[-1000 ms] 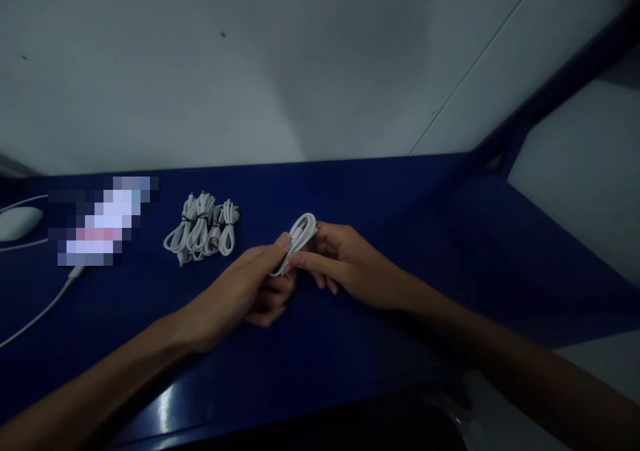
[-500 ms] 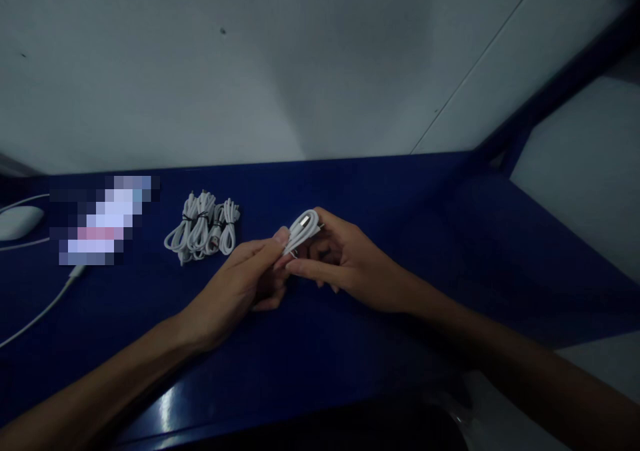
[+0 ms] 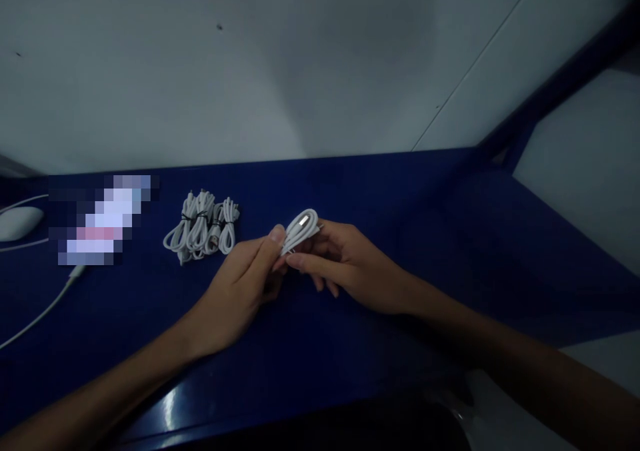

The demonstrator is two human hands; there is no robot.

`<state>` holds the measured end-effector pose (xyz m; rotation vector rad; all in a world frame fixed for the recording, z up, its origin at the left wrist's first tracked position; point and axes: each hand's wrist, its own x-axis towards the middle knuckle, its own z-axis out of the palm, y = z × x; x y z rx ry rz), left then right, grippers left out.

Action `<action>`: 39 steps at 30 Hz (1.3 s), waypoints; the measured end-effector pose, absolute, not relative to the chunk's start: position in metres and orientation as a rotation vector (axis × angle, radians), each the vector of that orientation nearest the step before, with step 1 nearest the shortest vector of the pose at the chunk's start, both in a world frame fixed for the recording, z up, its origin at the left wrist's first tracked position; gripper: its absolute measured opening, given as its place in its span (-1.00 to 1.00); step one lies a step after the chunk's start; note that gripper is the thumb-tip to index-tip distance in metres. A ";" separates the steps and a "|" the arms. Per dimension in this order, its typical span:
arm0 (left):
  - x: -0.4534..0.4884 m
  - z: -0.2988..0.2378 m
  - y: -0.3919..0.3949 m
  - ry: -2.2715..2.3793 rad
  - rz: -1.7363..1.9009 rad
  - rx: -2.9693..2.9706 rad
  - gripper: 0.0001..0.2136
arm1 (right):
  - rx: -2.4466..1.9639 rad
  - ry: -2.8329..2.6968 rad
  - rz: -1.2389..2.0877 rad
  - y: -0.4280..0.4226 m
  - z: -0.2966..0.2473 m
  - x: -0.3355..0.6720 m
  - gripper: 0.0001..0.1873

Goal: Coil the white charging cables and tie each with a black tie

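A coiled white USB cable (image 3: 300, 232) is held up over the blue table, its metal plug showing on the upper side of the loop. My left hand (image 3: 247, 274) pinches the lower left end of the coil between thumb and fingers. From the other side, my right hand (image 3: 350, 261) closes on the same cable, with its thumb tip at the lower end by a thin tie and its index finger behind the loop. The right hand's other fingers hang loosely curled below. Where its fingertips meet the cable is partly hidden.
Several bundled white cables (image 3: 203, 224) with dark ties lie left of my hands. Further left are a pixelated bright device (image 3: 107, 218) with a white cord (image 3: 45, 321) and a white rounded object (image 3: 21, 223). A grey wall (image 3: 250, 91) rises behind the blue table (image 3: 350, 358).
My right index finger has slid down from the top of the loop to behind it. The left thumb has drawn slightly left. The cable stays nearly in place.
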<state>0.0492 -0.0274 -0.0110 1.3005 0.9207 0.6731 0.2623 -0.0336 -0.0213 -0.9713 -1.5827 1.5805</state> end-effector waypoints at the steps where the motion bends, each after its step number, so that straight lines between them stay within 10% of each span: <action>1: 0.049 -0.013 -0.028 0.924 0.677 1.318 -0.46 | -0.950 -1.560 1.612 -0.033 -0.022 0.262 -0.75; 18: 0.046 -0.013 -0.031 1.055 0.632 1.849 -0.49 | -0.854 -1.288 2.077 -0.029 -0.026 0.259 -0.68; 39: 0.045 -0.028 -0.031 1.023 1.068 1.990 -0.83 | -0.905 -1.336 1.494 -0.039 -0.025 0.251 -0.85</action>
